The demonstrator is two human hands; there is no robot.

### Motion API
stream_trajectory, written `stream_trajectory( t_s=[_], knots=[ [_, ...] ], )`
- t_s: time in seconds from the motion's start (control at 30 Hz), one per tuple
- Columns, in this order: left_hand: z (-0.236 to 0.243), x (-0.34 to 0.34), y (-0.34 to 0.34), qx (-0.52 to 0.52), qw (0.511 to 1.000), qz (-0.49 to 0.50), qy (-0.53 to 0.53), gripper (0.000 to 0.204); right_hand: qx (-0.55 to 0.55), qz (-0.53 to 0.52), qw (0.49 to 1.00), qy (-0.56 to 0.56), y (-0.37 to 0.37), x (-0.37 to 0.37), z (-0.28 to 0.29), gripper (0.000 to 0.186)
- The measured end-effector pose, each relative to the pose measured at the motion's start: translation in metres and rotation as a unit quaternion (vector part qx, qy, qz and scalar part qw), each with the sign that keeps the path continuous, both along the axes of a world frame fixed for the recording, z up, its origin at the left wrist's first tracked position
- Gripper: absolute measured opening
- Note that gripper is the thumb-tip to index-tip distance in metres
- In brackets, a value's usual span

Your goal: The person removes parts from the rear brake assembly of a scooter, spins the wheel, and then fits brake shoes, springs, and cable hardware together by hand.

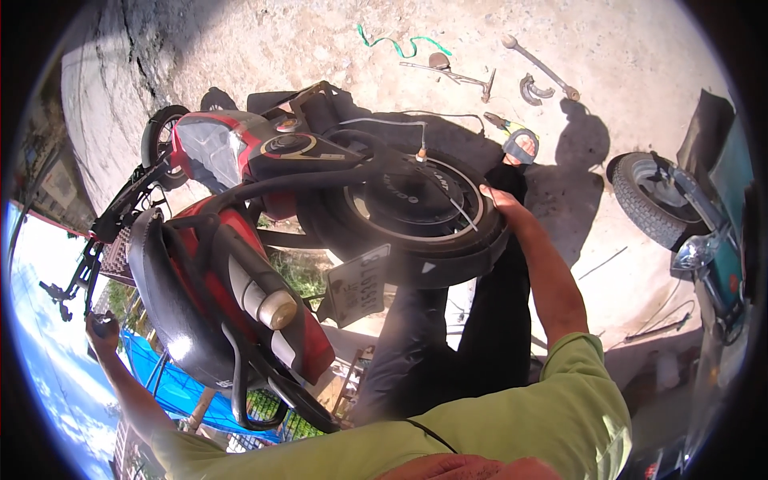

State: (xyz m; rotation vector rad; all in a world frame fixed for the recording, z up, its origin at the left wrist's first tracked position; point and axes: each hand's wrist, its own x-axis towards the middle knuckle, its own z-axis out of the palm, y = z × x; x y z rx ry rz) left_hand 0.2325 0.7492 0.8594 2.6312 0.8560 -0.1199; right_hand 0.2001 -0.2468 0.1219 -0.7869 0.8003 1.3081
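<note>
A red and black electric two-wheeler (200,280) with a black seat fills the middle and left. My left hand (104,328) grips the end of its handlebar at the far left. My right hand (498,200) has its fingers over the right edge of the large rear wheel (400,204), which has a black hub motor and a thin cable hanging over it. A number plate (356,280) sticks out below the wheel, over my dark-trousered legs. My sandalled foot (520,144) is just beyond the wheel.
On the sunlit concrete (304,40) lie a spanner (540,64), a T-handled tool (472,80), curved brake shoes (534,92) and green cord (400,44). A teal scooter (712,272) with a loose-looking wheel (648,200) stands at right. A blue tarpaulin (152,368) is at lower left.
</note>
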Motion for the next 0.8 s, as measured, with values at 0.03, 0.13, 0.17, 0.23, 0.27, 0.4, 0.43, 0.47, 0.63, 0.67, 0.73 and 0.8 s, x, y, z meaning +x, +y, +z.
stream_trajectory(
  t_s=[0.03,0.13,0.17,0.23,0.27,0.4,0.43,0.47,0.63,0.67,0.73,0.8],
  knots=[
    [0.006,-0.017,0.000,-0.005,0.995,0.088,-0.044,0.088,0.012,0.005,1.000,-0.018,0.005,0.002,-0.002,0.045],
    [-0.017,0.000,-0.029,0.026,0.989,0.144,-0.010,0.095,0.002,-0.019,0.999,0.040,-0.004,0.001,0.000,0.046],
    [-0.018,-0.001,-0.043,-0.091,0.960,0.261,-0.040,0.096,0.002,-0.014,0.999,0.042,-0.001,0.005,0.005,0.046],
    [-0.009,0.012,-0.057,-0.227,0.878,0.410,-0.095,0.095,-0.014,-0.013,0.997,0.074,0.007,0.015,0.018,0.047],
    [-0.015,0.031,-0.074,-0.279,0.822,0.482,-0.123,0.095,-0.014,-0.016,0.997,0.076,0.005,0.012,0.016,0.047],
    [-0.021,0.006,-0.038,0.208,0.942,-0.260,0.040,0.082,-0.052,-0.015,0.996,0.072,0.004,0.004,0.009,0.042],
    [-0.025,0.002,-0.030,0.162,0.950,-0.267,0.032,0.083,-0.069,0.003,0.997,0.043,0.003,0.001,0.007,0.042],
    [-0.020,-0.002,-0.022,0.119,0.954,-0.274,0.025,0.083,-0.068,0.003,0.997,0.044,0.002,0.000,0.008,0.042],
    [0.007,-0.005,0.002,-0.068,0.970,0.221,-0.078,0.081,-0.054,-0.014,0.994,0.098,0.007,0.009,0.020,0.045],
    [0.001,-0.011,0.001,-0.010,0.993,0.112,-0.041,0.083,-0.056,-0.012,0.994,0.097,0.007,0.010,0.021,0.045],
    [-0.007,-0.023,-0.002,0.048,0.999,0.003,-0.004,0.085,-0.072,-0.001,0.993,0.097,0.006,0.014,0.023,0.046],
    [-0.016,-0.035,-0.008,0.077,0.995,-0.065,0.022,0.091,-0.062,0.001,0.994,0.085,0.004,0.020,0.024,0.046]
  ],
)
